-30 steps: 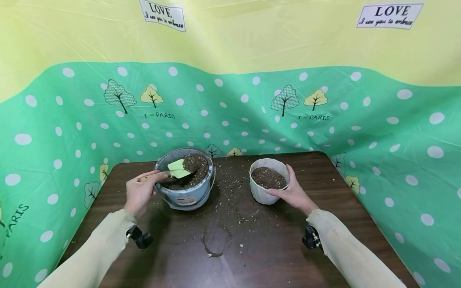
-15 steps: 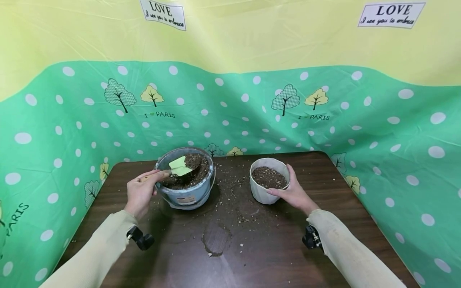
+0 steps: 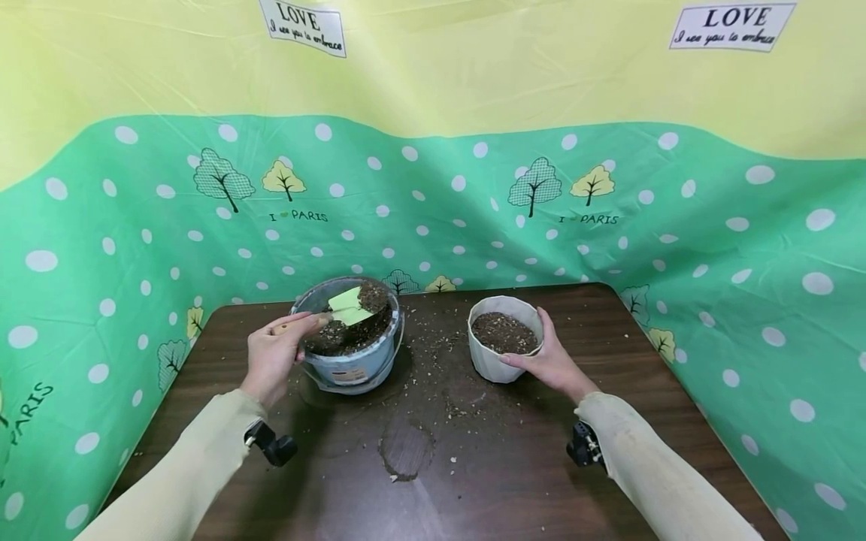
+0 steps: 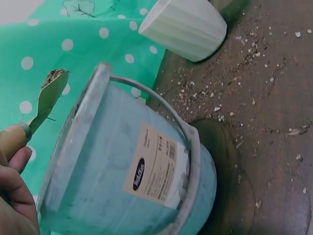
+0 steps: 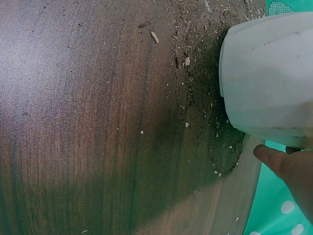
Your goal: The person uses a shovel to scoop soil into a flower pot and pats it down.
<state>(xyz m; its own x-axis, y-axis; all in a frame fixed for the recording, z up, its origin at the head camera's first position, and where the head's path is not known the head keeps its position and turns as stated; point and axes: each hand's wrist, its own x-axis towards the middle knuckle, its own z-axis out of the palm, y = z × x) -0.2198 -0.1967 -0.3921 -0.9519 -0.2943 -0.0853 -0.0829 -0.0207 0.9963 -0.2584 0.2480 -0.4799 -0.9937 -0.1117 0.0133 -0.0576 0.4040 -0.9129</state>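
My left hand [image 3: 272, 359] grips the wooden handle of a trowel [image 3: 346, 308] with a light green blade. Dark soil lies heaped on the tip of the blade, which is over the blue bucket [image 3: 348, 370] of soil. In the left wrist view the loaded trowel [image 4: 47, 100] shows above the bucket's rim [image 4: 80, 132]. On the right, a white fluted flowerpot [image 3: 489, 362], partly filled with soil, stands on the table. My right hand [image 3: 553, 366] holds it at its right side, thumb at the near rim; most of the fingers are hidden behind the pot.
Spilled soil and pale crumbs [image 3: 433, 361] are strewn on the brown wooden table [image 3: 494, 481] between bucket and pot. A ring of soil [image 3: 406, 479] marks the table nearer me. The bucket's wire handle [image 3: 401, 349] hangs down its side. A green and yellow cloth [image 3: 433, 180] hangs behind.
My left hand and the trowel have shifted right and slightly up over the bucket, carrying the soil toward its far right rim. The right hand and flowerpot stay in place.
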